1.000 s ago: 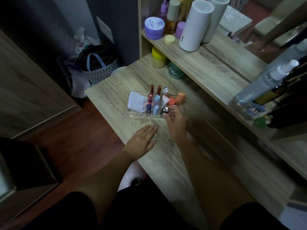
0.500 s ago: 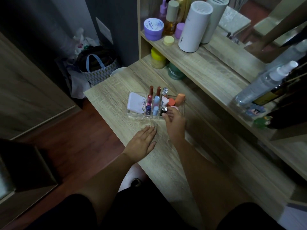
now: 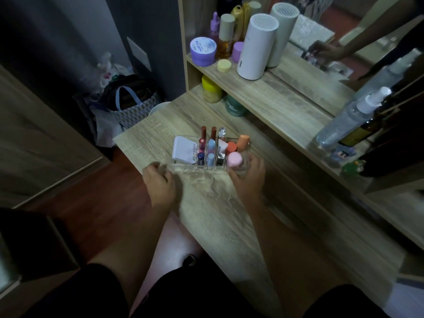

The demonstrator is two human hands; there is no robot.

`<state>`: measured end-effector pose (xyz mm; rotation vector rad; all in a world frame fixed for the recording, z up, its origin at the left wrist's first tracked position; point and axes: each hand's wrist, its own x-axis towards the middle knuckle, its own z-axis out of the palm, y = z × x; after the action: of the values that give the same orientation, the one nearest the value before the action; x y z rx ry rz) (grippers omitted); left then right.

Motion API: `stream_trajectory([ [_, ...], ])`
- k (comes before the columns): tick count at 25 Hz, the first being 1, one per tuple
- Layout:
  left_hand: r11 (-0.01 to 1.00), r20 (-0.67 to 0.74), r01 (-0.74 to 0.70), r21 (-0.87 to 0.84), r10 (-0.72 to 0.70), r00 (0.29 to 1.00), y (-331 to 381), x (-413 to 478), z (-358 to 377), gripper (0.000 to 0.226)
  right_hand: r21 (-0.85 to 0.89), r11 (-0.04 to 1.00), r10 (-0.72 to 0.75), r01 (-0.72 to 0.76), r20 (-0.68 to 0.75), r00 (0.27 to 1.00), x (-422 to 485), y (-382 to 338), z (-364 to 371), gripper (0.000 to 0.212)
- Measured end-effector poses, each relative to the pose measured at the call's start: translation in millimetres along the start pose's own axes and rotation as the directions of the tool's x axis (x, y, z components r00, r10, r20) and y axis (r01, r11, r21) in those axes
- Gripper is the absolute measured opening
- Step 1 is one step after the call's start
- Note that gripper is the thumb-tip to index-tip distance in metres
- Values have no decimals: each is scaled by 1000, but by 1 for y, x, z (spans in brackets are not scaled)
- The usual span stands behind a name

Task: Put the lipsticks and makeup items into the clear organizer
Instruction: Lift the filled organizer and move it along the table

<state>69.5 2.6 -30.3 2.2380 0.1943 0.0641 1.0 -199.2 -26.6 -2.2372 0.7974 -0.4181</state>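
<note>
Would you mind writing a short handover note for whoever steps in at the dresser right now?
Left hand: at the organizer's near-left corner, fingers curled, holding nothing that shows.
Right hand: at its near-right corner, fingers against the wall; a grip cannot be confirmed.
Items: the white compact fills the left compartment, the lipsticks stand in the middle slots, the pink sponge and orange pieces sit at the right.
Done: no loose makeup shows on the table.
Left: probably only settling the organizer in place.
</note>
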Motion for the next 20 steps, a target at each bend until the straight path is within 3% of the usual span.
stream_trajectory([
  [3, 981, 175, 179, -81, -163, 971, 8, 17, -1, 59, -71, 993, 99, -92, 102, 990, 1, 10, 1, 95],
  [6, 977, 336, 185, -108, -140, 932, 12, 25, 0, 86, 26, 977, 198, -210, 233, 952, 7, 14, 3, 113],
  [11, 980, 427, 152, -129, -83, 901, 13, 37, 7, 62, 116, 969, 177, -217, 286, 942, 23, 10, 5, 90],
  [14, 974, 423, 151, -169, -67, 904, 13, 38, 11, 58, 141, 965, 180, -222, 263, 948, 24, 11, 0, 74],
  [20, 977, 414, 128, -173, -46, 909, 18, 34, 12, 58, 170, 966, 158, -193, 197, 968, 7, 15, -10, 69],
])
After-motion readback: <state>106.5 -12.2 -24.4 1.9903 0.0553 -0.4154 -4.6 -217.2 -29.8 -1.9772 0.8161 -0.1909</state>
